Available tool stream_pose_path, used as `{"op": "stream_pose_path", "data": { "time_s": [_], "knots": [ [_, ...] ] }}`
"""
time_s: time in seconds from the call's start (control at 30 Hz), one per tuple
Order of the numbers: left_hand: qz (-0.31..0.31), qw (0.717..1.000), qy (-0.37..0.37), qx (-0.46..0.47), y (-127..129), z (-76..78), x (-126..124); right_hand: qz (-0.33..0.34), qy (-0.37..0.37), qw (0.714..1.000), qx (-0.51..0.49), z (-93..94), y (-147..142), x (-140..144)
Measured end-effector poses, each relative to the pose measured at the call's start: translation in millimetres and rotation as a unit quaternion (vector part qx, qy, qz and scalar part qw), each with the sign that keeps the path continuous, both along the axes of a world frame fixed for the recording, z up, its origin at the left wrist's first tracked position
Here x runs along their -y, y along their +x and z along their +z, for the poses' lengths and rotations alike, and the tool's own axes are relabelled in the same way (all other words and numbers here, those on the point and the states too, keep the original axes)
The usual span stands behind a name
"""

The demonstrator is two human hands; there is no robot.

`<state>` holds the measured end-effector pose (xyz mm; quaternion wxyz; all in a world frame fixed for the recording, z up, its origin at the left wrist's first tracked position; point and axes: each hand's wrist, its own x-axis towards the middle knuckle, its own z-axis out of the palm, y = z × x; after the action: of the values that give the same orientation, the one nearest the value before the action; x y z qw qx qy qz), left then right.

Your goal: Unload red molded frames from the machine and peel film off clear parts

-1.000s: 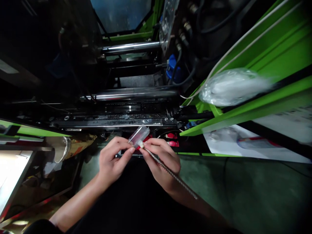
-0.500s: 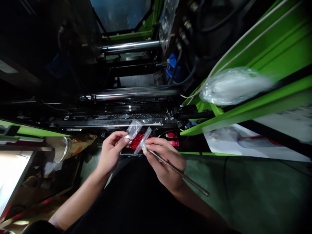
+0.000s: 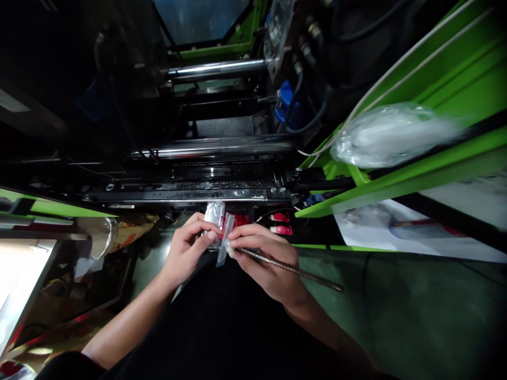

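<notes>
Clear plastic packet [image 3: 215, 215], pinched in left hand [image 3: 186, 253] before the dark machine [image 3: 206, 158]; right hand [image 3: 265, 261] closed on second clear strip [image 3: 225, 240] and metal rod [image 3: 293, 271], fingertips meeting, apparently for separating.

hands [image 3: 233, 253] closer — clear pieces [image 3: 219, 227] rejoined

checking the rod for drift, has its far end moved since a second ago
Yes. The metal rod in the right hand has swung flatter: its free end now lies higher and further right, closer to the green machine frame.
</notes>
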<state>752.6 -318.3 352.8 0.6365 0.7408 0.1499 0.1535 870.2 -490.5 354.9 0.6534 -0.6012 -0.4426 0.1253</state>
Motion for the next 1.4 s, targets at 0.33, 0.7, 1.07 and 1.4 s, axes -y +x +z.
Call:
{"op": "stream_pose_path", "data": {
  "time_s": [0.33,0.7,1.07,1.4],
  "knots": [
    [-0.063,0.994,-0.085,-0.012,0.2,3.6,-5.6,0.036,0.0,0.999,-0.011,-3.2,-0.7,0.7],
    [-0.036,0.992,-0.122,-0.017,6.0,5.7,-6.0,0.061,0.006,0.998,-0.031,-2.6,1.5,-2.9],
    [-0.009,0.99,-0.14,-0.035,10.1,1.5,-7.4,0.067,0.027,0.997,-0.024,0.8,4.5,-6.5],
    [0.042,0.991,-0.106,-0.073,13.6,-20.3,-3.1,-0.032,0.059,0.997,0.038,-0.5,-1.8,-10.8]
  ]
}}
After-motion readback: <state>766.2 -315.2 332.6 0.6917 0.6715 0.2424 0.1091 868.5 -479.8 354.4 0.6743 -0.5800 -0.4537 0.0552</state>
